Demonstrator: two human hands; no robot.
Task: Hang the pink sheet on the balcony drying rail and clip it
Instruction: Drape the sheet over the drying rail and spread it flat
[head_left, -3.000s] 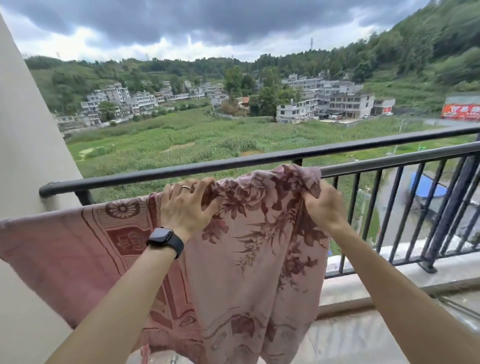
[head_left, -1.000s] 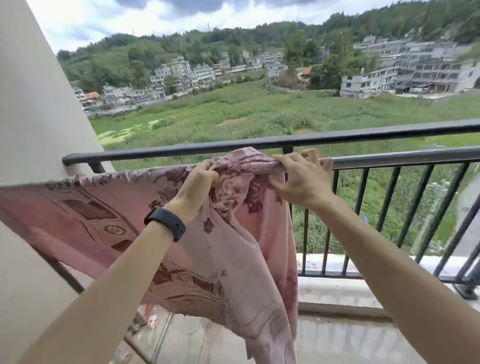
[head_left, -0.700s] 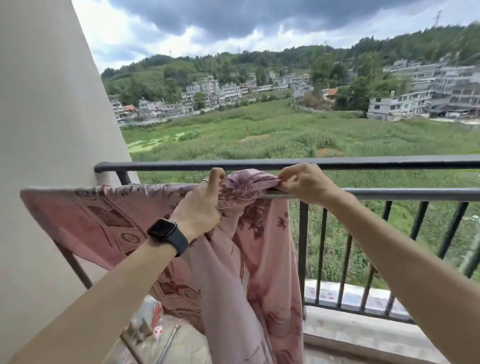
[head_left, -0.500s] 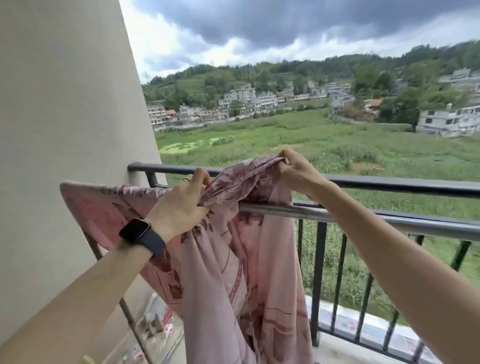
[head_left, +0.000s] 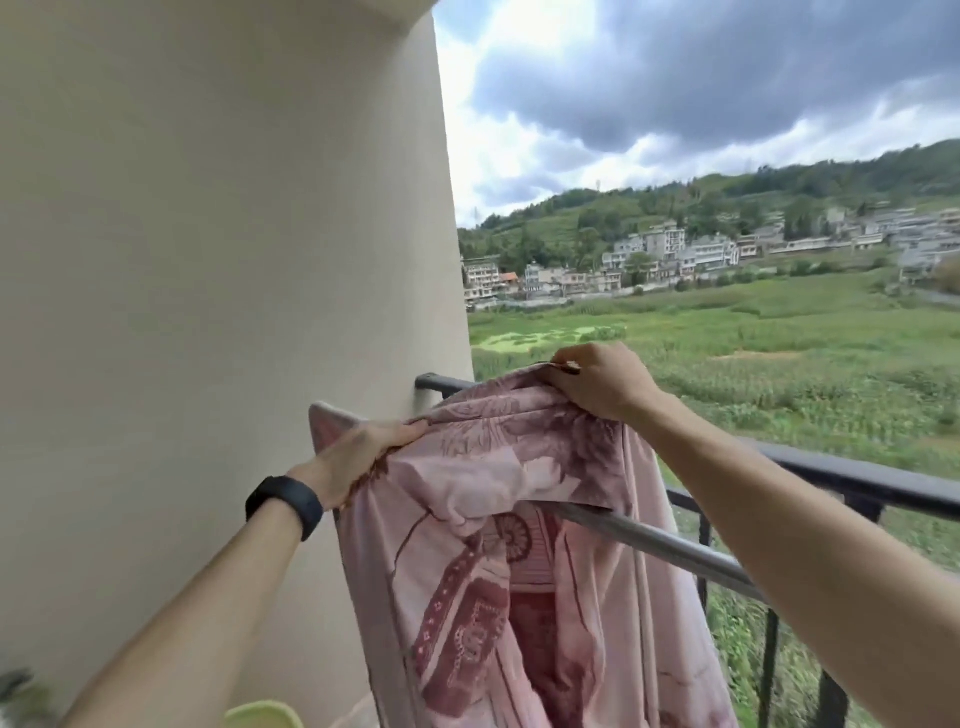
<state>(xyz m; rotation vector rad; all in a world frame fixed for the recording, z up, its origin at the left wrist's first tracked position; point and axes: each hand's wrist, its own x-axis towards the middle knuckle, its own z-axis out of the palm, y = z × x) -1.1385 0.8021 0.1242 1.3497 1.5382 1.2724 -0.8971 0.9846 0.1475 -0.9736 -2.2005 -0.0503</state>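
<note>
Left hand: the left hand (head_left: 363, 460) is clamped on the pink sheet (head_left: 498, 551) at its wall-side bunch, now shifted toward the wall (head_left: 218, 291).
Right hand: the right hand (head_left: 602, 382) pinches the top fold, lifted higher than a moment ago.
Sheet: draped over the drying rail (head_left: 654, 545), gathered rather than spread.
Black railing (head_left: 857, 480): just beyond, bare.
Meaning: the spread looks unfinished; no clip is visible.

Left hand (head_left: 363, 457): my arm reaches forward, fingers pinched shut on cloth, dark band at wrist.
Right hand (head_left: 597, 382): raised higher, farther out, fingers clenched on cloth.
</note>
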